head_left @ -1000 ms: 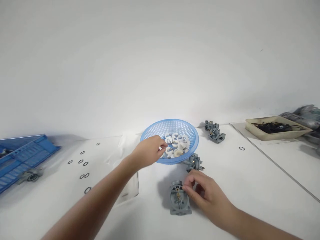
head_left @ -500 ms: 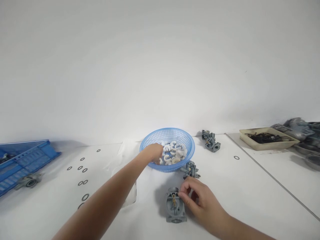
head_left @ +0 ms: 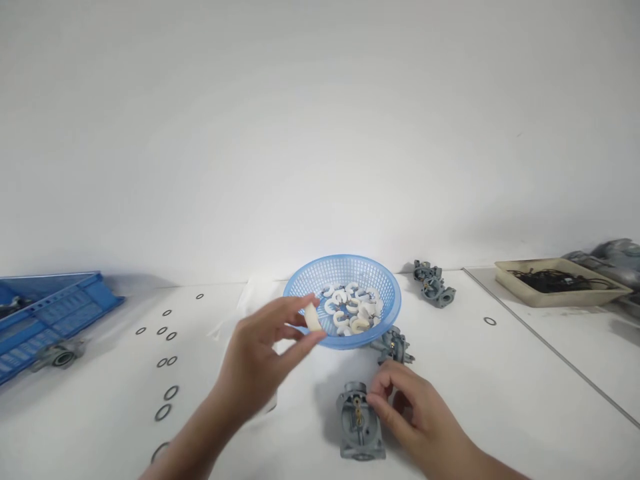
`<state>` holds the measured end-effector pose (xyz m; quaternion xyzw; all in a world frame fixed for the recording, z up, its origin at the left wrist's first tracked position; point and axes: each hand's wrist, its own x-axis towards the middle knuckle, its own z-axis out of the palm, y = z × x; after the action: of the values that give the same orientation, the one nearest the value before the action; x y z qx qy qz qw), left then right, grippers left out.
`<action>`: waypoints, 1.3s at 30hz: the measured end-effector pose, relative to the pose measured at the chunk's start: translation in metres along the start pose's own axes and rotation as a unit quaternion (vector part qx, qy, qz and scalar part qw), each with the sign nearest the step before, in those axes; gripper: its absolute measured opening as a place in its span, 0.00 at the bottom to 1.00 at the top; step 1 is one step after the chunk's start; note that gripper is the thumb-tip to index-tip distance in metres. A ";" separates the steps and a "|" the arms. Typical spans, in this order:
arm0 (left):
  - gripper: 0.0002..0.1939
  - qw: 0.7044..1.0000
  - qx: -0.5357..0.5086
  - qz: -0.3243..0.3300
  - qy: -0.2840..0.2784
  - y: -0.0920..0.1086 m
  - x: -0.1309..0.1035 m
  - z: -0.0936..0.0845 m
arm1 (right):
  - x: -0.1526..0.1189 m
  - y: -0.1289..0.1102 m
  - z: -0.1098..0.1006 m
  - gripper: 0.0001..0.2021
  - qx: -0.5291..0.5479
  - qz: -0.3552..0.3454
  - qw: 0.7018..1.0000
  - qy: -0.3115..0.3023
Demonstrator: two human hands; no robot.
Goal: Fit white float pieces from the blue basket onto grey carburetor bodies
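Pinching a curved white piece (head_left: 313, 318) near perforated plastic basket (head_left: 345, 343).

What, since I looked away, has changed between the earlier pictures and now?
The left hand has come out of the blue basket, back toward the wearer, with a white curved piece held in its fingers. The right hand stayed beside the nearest metal body.

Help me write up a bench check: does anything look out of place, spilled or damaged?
One dark ring lies alone at right, near the cream tray, while the other visible rings lie scattered at left; it may be a stray. I see no spill or clear damage.
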<state>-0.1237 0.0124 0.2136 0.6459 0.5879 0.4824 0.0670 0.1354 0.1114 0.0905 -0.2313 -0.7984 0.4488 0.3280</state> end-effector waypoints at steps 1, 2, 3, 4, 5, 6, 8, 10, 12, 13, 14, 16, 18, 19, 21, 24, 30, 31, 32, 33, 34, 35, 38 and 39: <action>0.19 0.999 -0.024 0.026 0.003 -0.002 -0.006 0.004 | 0.000 0.000 0.000 0.16 -0.001 -0.001 1.000 -0.001; 0.19 0.998 -0.042 0.042 0.000 -0.005 -0.012 0.009 | -0.001 0.000 -0.001 0.16 -0.001 -0.002 1.000 -0.003; 0.19 0.998 -0.051 0.040 -0.005 -0.009 -0.018 0.015 | -0.001 0.000 -0.001 0.16 -0.001 -0.002 1.000 -0.005; 0.17 0.998 -0.057 0.027 -0.006 -0.013 -0.023 0.021 | -0.002 0.000 -0.001 0.15 -0.001 -0.001 1.000 -0.008; 0.16 0.998 -0.066 0.003 -0.006 -0.017 -0.028 0.026 | -0.003 -0.001 -0.002 0.15 0.000 0.001 1.000 -0.010; 0.13 0.997 -0.077 -0.024 -0.007 -0.020 -0.032 0.031 | -0.004 -0.001 -0.002 0.15 0.002 0.005 1.000 -0.011; 0.08 0.991 -0.110 -0.070 -0.013 -0.024 -0.038 0.037 | -0.006 -0.003 -0.002 0.15 0.007 0.018 1.000 -0.013; 0.07 0.985 -0.143 -0.094 -0.025 -0.025 -0.040 0.040 | -0.008 -0.004 -0.003 0.15 0.011 0.030 0.999 -0.015; 0.08 0.985 -0.144 -0.087 -0.031 -0.025 -0.041 0.041 | -0.008 -0.006 -0.004 0.14 0.012 0.034 0.999 -0.017; 0.08 0.988 -0.134 -0.075 -0.033 -0.024 -0.042 0.041 | -0.008 -0.006 -0.004 0.14 0.011 0.032 0.999 -0.018; 0.07 0.990 -0.121 -0.062 -0.034 -0.022 -0.042 0.040 | -0.008 -0.007 -0.005 0.14 0.012 0.029 0.999 -0.016; 0.04 0.994 -0.095 -0.041 -0.039 -0.017 -0.043 0.038 | -0.009 -0.008 -0.004 0.13 0.011 0.022 1.000 -0.011; 0.03 0.995 -0.073 -0.035 -0.054 -0.012 -0.044 0.036 | -0.009 -0.009 -0.004 0.13 0.009 0.018 1.000 -0.010; 0.05 0.995 -0.067 -0.045 -0.066 -0.010 -0.044 0.035 | -0.009 -0.010 -0.004 0.13 0.008 0.017 1.000 -0.009; 0.11 0.989 -0.073 -0.094 -0.088 -0.007 -0.044 0.035 | -0.008 -0.011 -0.005 0.13 0.005 0.016 1.000 -0.011; 0.12 0.978 -0.100 -0.145 -0.114 -0.005 -0.043 0.037 | -0.008 -0.013 -0.006 0.13 0.003 0.018 1.000 -0.014; 0.08 0.988 -0.136 -0.066 -0.039 -0.004 -0.044 0.039 | -0.009 -0.015 -0.007 0.12 0.000 0.023 1.000 -0.015; 0.10 0.989 -0.128 -0.069 -0.031 -0.004 -0.046 0.040 | -0.009 -0.015 -0.007 0.12 0.001 0.023 1.000 -0.015; 0.12 0.990 -0.118 -0.075 -0.028 -0.004 -0.047 0.041 | -0.010 -0.015 -0.006 0.13 0.002 0.024 1.000 -0.013; 0.13 0.990 -0.108 -0.080 -0.027 -0.004 -0.049 0.042 | -0.010 -0.015 -0.006 0.13 0.001 0.024 1.000 -0.013; 0.14 0.991 -0.100 -0.079 -0.030 -0.004 -0.051 0.043 | -0.010 -0.016 -0.006 0.13 0.000 0.024 1.000 -0.013; 0.14 0.993 -0.092 -0.069 -0.034 -0.005 -0.052 0.044 | -0.010 -0.016 -0.006 0.13 -0.001 0.025 1.000 -0.013; 0.14 0.997 -0.054 -0.023 -0.044 -0.005 -0.056 0.047 | -0.011 -0.016 -0.007 0.12 0.001 0.031 0.999 -0.015; 0.13 0.998 -0.037 -0.009 -0.046 -0.005 -0.057 0.048 | -0.011 -0.016 -0.007 0.12 0.002 0.033 0.999 -0.016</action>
<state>-0.0845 -0.0099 0.1546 0.6591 0.5716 0.4732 0.1219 0.1466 0.1001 0.1040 -0.2497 -0.7943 0.4650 0.3009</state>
